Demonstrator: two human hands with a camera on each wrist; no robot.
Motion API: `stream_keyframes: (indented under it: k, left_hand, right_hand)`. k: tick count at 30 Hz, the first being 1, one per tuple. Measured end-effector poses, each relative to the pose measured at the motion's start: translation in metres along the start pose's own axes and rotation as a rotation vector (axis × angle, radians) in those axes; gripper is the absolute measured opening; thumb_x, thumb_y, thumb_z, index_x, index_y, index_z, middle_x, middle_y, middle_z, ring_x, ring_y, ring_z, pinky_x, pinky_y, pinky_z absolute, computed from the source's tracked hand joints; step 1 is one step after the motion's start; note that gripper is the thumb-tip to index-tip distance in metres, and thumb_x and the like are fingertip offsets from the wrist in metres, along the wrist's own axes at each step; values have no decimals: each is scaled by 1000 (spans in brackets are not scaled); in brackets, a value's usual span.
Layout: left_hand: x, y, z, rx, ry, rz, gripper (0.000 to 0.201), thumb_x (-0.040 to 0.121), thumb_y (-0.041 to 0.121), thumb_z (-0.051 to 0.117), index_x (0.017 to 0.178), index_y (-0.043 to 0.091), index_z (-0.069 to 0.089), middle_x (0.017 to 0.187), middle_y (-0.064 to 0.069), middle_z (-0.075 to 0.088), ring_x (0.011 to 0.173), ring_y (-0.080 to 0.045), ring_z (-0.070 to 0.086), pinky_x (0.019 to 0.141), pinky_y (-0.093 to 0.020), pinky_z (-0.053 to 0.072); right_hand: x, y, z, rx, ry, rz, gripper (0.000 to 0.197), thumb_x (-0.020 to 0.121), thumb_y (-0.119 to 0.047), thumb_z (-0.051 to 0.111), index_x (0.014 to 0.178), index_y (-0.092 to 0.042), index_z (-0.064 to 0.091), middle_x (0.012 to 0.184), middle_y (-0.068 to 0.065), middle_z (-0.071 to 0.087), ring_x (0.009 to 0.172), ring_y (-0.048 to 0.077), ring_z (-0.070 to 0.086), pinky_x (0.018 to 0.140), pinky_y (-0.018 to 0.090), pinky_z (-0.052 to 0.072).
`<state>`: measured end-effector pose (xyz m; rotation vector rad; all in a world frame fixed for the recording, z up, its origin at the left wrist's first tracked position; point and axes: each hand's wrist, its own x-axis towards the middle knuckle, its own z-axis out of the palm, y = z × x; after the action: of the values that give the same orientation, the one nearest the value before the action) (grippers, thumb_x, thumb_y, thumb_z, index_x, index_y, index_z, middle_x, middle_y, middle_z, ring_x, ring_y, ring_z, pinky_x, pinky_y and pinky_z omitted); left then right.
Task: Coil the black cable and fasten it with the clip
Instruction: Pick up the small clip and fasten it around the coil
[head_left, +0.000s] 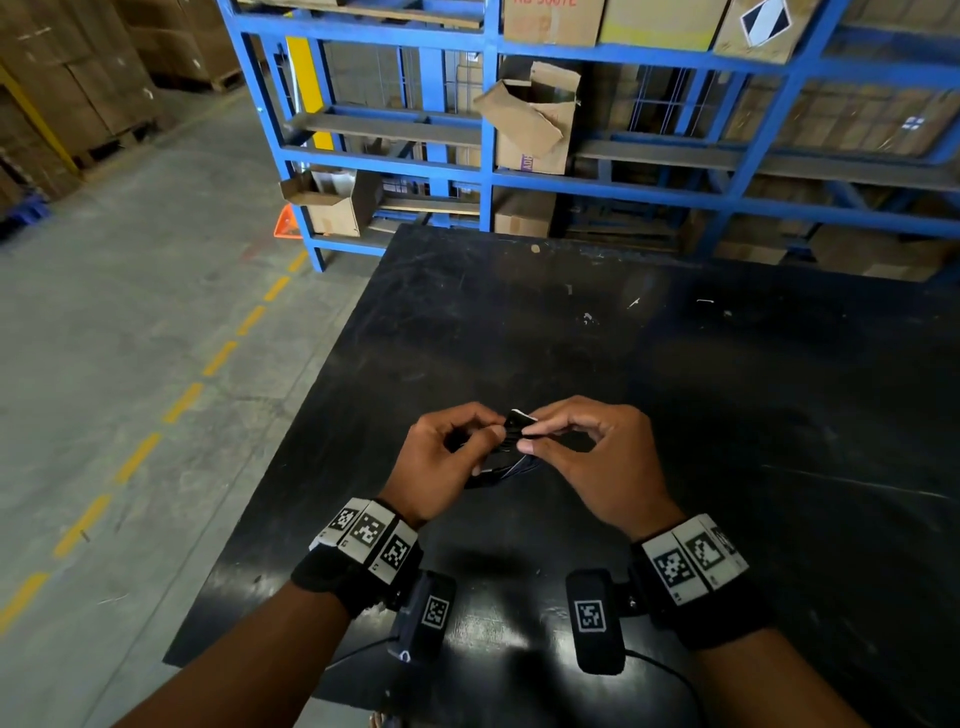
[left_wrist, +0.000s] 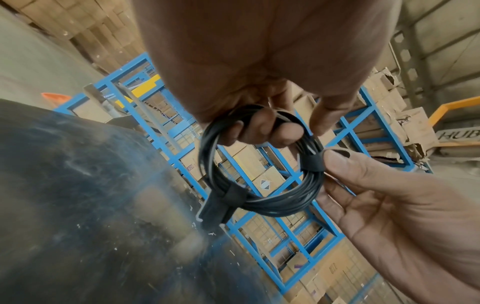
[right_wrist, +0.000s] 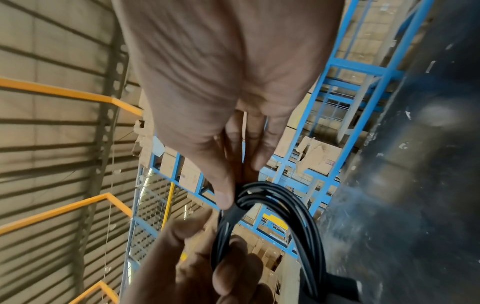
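The black cable (left_wrist: 262, 202) is wound into a small coil held up between both hands over the black table (head_left: 675, 364). My left hand (head_left: 485, 434) grips the coil's top, several fingers (left_wrist: 262, 131) curled through the loop. My right hand (head_left: 532, 436) pinches a black clip band (left_wrist: 313, 162) wrapped round the strands, its thumb (left_wrist: 348, 162) on top. A second black wrap (left_wrist: 221, 202) sits on the coil's lower left. In the right wrist view the right thumb (right_wrist: 224, 198) presses the band (right_wrist: 233, 214) on the cable (right_wrist: 291, 216); the left hand (right_wrist: 205, 261) is below.
Blue metal racks (head_left: 488, 171) with cardboard boxes (head_left: 535, 124) stand just beyond the table's far edge. The concrete floor (head_left: 130, 312) with a dashed yellow line lies to the left. Small white specks (head_left: 587, 318) dot the tabletop.
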<state>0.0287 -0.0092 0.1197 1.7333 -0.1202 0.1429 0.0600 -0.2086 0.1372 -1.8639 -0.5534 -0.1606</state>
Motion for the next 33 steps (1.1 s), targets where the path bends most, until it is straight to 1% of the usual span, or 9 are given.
stream_keyframes:
  k: [2, 7, 11, 15, 19, 24, 28, 30, 33]
  left_hand:
    - [2, 2, 1, 14, -20, -42, 30, 93, 39, 66, 87, 12, 78, 56, -4, 55, 51, -15, 48, 58, -29, 40]
    - [5, 0, 1, 40, 16, -186, 20, 93, 23, 69, 81, 12, 81, 56, -4, 63, 52, -13, 57, 60, -28, 46]
    - [7, 1, 0, 27, -13, -229, 17, 84, 23, 69, 79, 12, 81, 78, -19, 77, 67, -20, 72, 72, -41, 59]
    - [8, 4, -2, 168, -54, -191, 13, 89, 12, 71, 82, 13, 82, 78, -8, 80, 73, -14, 77, 75, -32, 61]
    - [8, 8, -2, 249, -62, -142, 7, 87, 13, 74, 84, 15, 80, 77, -1, 80, 74, -15, 79, 74, -35, 64]
    - [11, 9, -3, 319, -166, -68, 6, 87, 14, 76, 81, 15, 73, 72, 3, 79, 70, -10, 77, 72, -27, 61]
    - [16, 10, -3, 353, -275, -58, 6, 89, 22, 76, 85, 18, 72, 74, 4, 78, 71, -5, 75, 68, -22, 57]
    - [17, 8, -4, 295, -268, -63, 15, 87, 28, 79, 92, 18, 69, 80, 1, 78, 76, -11, 77, 72, -30, 61]
    - [19, 2, -11, 133, -208, -120, 25, 83, 27, 84, 99, 15, 69, 94, -10, 77, 87, -34, 76, 78, -49, 63]
  right_hand:
    - [1, -2, 3, -41, -13, -49, 13, 72, -8, 90, 82, -11, 83, 88, -2, 80, 84, 9, 76, 81, 25, 61]
    - [1, -1, 5, -16, -25, 21, 15, 71, -8, 91, 83, -12, 84, 87, -3, 81, 81, 6, 77, 77, 21, 61]
    - [-2, 1, 7, 11, -13, 73, 16, 71, -7, 91, 84, -14, 84, 85, -4, 81, 80, 5, 77, 73, 15, 59]
    - [-1, 4, 5, 25, -12, 117, 17, 70, -8, 91, 82, -16, 83, 82, -3, 81, 77, 8, 77, 72, 23, 62]
    - [0, 8, 5, 34, -25, 161, 18, 68, -4, 92, 80, -11, 81, 78, 0, 79, 74, 11, 76, 70, 28, 63]
    - [2, 12, 0, 138, -142, 331, 41, 69, 2, 90, 104, -12, 77, 83, 4, 78, 81, 11, 75, 81, 26, 62]
    - [0, 21, -4, 3, -168, 297, 22, 73, -4, 89, 85, -19, 79, 87, 0, 79, 86, 24, 77, 83, 39, 64]
    - [0, 26, -7, -22, -128, 290, 21, 74, -5, 88, 82, -22, 79, 84, -1, 79, 82, 24, 77, 77, 37, 63]
    - [-2, 30, -9, 161, -52, 415, 13, 79, 0, 84, 86, -10, 78, 84, 11, 78, 73, 23, 75, 64, 29, 59]
